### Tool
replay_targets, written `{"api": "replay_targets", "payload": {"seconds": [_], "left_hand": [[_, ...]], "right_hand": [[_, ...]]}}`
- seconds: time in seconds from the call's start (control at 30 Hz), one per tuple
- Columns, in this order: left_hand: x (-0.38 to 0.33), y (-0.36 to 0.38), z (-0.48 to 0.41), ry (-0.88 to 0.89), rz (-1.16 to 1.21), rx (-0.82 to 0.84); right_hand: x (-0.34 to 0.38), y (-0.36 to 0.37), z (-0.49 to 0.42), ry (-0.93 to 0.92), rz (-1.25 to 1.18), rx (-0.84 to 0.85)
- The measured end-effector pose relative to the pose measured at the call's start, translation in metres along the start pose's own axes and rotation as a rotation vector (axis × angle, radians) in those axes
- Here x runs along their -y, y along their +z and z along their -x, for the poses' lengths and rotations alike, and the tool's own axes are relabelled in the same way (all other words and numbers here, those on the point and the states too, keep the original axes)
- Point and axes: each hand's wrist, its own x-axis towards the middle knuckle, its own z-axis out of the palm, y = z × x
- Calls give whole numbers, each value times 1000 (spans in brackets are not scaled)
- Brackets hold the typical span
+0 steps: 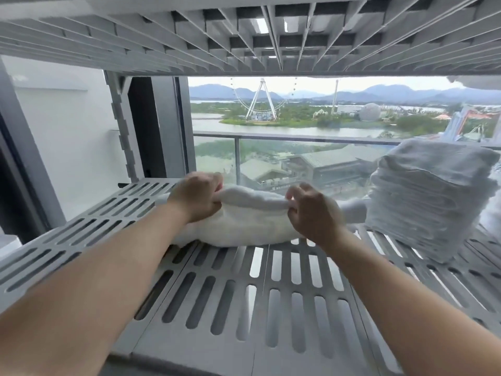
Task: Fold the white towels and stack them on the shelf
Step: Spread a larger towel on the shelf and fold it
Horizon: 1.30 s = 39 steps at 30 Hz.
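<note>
A loose white towel [244,223] lies bunched on the grey slotted shelf [206,294], near its far edge. My left hand [198,196] pinches the towel's raised fold at its left end. My right hand [311,210] pinches the same fold at the right end. Both arms reach forward over the shelf. To the right stands a tall stack of folded white towels [431,196] on the same shelf, a little apart from my right hand. Part of the loose towel pokes out toward the stack behind my right hand.
Another slotted shelf [244,36] hangs close overhead. A bit of white cloth [477,84] shows at the upper right under that shelf. Behind the shelf are a window, a dark frame [160,126] and a glass balcony rail [298,137].
</note>
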Motion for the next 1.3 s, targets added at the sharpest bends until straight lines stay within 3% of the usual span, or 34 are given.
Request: {"api": "replay_targets", "payload": {"seconds": [0.03, 0.1, 0.2, 0.4, 0.5, 0.6, 0.67, 0.8, 0.97, 1.07, 1.17, 1.23, 1.3], "left_hand": [[3, 4, 7, -49, 31, 122], [5, 5, 12, -86, 80, 189], [1, -10, 12, -60, 142, 219], [-32, -43, 36, 8, 153, 620], [-42, -56, 45, 15, 178, 537], [-41, -62, 51, 36, -65, 378], [-39, -58, 56, 34, -173, 448], [-38, -58, 63, -81, -87, 671], [-63, -63, 73, -123, -235, 685], [-81, -69, 70, -126, 60, 800], [-78, -85, 60, -314, 522, 1068], [-60, -84, 50, -331, 577, 924], [-41, -76, 44, -291, 430, 627]], "right_hand": [[1, 8, 8, 14, -8, 110], [3, 16, 18, 38, -33, 234], [4, 14, 25, 40, -49, 273], [14, -2, 60, 152, 39, 358], [25, -15, 77, 202, 48, 385], [40, -27, 90, 269, 70, 426], [48, -31, 100, 331, 63, 412], [65, -34, 118, 428, 87, 245], [83, -29, 103, 576, -140, 293], [84, -21, 77, 679, -261, 400], [79, -8, 51, 717, -432, 506], [73, 1, 38, 671, -496, 545], [67, 9, 27, 604, -454, 543]]}}
